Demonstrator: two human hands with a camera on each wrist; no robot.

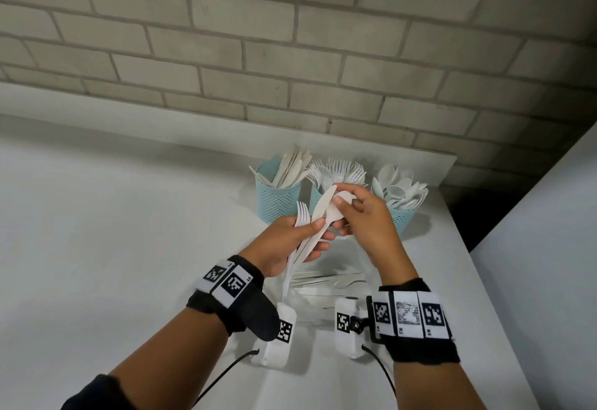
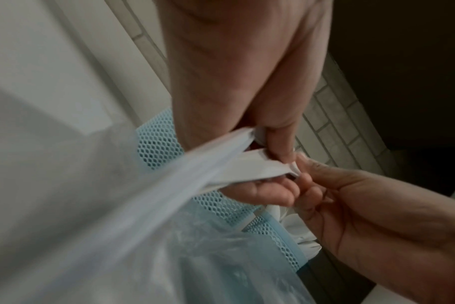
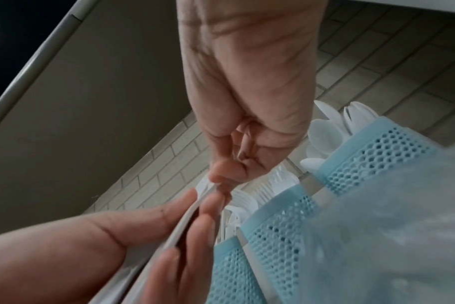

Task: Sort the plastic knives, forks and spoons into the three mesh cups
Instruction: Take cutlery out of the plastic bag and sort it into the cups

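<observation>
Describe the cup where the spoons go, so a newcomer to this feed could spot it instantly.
Three pale blue mesh cups stand in a row on the white table against the brick wall. Take the spoon cup, farthest right, just behind the right hand. Only it shows rounded bowls; the middle one bristles with tines and the left one holds flat blades.

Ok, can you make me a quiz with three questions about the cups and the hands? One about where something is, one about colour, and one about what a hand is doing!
1. Which mesh cup holds the spoons?
A. left B. middle C. right
2. What colour are the cups?
A. red B. light blue C. black
3. What is the left hand doing?
A. gripping a bunch of cutlery B. lying flat on the table C. pointing at the wall

Answers:
C, spoon bowls fill the right cup.
B, the left cup is light blue mesh.
A, the left hand grips a fork, a knife and more.
</observation>
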